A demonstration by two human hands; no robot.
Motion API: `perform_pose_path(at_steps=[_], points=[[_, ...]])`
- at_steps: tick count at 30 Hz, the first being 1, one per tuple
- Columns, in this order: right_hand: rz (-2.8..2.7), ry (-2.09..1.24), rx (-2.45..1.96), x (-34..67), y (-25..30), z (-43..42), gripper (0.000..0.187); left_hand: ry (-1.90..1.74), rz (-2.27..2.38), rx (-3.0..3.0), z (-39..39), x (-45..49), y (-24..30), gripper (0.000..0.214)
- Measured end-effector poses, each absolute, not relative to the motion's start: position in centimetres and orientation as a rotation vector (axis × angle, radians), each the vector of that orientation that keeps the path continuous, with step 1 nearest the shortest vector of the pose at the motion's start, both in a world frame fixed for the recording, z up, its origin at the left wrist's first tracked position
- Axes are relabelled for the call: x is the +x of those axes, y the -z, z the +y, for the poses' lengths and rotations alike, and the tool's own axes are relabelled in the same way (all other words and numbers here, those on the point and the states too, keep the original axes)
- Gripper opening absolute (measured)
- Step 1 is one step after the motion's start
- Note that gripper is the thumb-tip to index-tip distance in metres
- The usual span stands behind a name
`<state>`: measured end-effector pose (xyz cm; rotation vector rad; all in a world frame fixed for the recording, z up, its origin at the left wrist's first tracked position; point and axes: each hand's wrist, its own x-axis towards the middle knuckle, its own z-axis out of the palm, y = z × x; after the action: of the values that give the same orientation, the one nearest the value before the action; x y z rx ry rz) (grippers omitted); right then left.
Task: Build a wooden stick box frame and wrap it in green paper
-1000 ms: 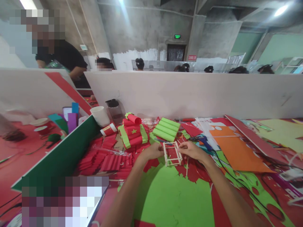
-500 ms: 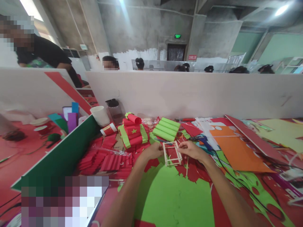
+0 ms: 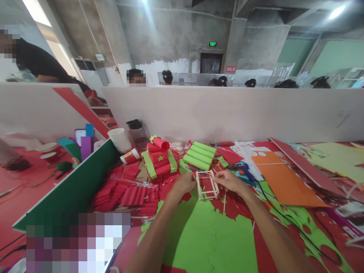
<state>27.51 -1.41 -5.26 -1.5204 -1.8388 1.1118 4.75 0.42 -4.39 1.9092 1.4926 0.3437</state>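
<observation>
A small box-shaped frame of pale wooden sticks (image 3: 206, 185) stands on the green and red paper in front of me. My left hand (image 3: 184, 182) grips its left side with curled fingers. My right hand (image 3: 229, 179) pinches the frame's upper right edge. A loose stick (image 3: 224, 201) lies just right of the frame. Behind the frame lie a bundle of light green paper rolls (image 3: 199, 155) and a stack of red rolls banded in green with a yellow star (image 3: 159, 161).
A blue glue gun (image 3: 243, 169) with a black cable lies right of my hands by orange paper (image 3: 281, 182). Folded red paper pieces (image 3: 127, 189), a white cup (image 3: 120, 139) and a dark-lidded bottle (image 3: 137, 132) sit left. A white partition (image 3: 233, 112) runs behind; people work beyond it.
My hands and the stick frame stay almost where they were. The person at the upper left has moved further left.
</observation>
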Motion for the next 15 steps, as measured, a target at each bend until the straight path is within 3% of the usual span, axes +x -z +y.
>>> perform_pose_path(at_steps=[15], points=[[-1.767, -1.176, -1.563, 26.93, 4.47, -1.74, 0.034, -0.405, 1.527, 1.816, 0.75, 5.24, 4.59, 0.009]])
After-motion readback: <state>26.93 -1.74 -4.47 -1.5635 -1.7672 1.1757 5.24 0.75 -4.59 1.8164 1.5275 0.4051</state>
